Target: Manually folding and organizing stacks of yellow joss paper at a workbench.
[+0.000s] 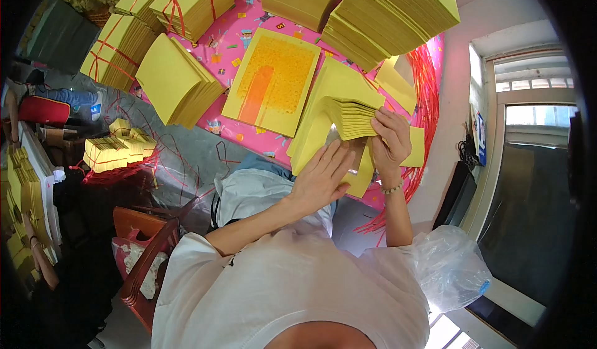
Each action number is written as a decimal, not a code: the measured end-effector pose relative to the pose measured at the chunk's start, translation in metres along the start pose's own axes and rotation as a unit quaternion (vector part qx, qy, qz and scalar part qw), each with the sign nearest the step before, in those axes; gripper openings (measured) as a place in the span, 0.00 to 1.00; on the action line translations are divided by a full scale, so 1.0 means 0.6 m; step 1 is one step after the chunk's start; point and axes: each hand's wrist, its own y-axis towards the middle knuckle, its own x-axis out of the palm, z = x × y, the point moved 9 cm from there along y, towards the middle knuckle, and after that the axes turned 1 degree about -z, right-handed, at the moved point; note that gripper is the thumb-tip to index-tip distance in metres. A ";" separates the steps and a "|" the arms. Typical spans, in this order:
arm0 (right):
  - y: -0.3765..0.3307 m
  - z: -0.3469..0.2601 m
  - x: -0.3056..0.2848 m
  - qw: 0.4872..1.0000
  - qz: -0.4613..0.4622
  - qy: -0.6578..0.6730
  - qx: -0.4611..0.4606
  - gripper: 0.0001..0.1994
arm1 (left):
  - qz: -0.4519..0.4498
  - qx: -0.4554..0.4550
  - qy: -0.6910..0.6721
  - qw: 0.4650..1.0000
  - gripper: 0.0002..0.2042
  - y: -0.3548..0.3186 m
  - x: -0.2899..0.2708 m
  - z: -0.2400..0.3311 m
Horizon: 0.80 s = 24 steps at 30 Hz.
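1. Right hand (390, 142): the fingers are bent and grasp the right edge of a curled sheaf of yellow sheets (349, 120), thumb toward the near side. A beaded bracelet (393, 189) circles the wrist.
2. Left hand (320, 174): the fingers are extended, close together and clasping nothing, with the fingertips just beneath the arch of the sheaf. Whether they press on the paper below cannot be told.
3. Curled sheaf: located at the near right part of the table, in front of the wearer. It bows upward, its layered edges fanned; a silvery-grey area shows beneath the arch, between the hands.
4. Immediately left of the sheaf: a yellow block (301, 78) bearing a speckled orange panel with a darker, round-topped orange shape.
5. Farther left: a leaning stack of yellow paper (168, 78) and, beyond it, bundles (115, 50) tied with red strips.
6. Far side: tall stacks of yellow paper (388, 16), standing on a pink patterned table cover (214, 54).
7. Right edge of the table: a hank of red strands (429, 106) hangs down.
8. Periphery: a clear plastic bag (451, 268) at lower right; a wooden chair (140, 280) at lower left; small yellow bundles (118, 151) above the grey floor (180, 190); at the far left, another person's forearm (42, 259) beside yellow paper.
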 end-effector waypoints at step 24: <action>0.002 -0.020 -0.006 0.997 -0.002 -0.027 -0.066 0.11 | 0.058 -0.294 -0.613 0.731 0.17 0.035 -0.040 -0.084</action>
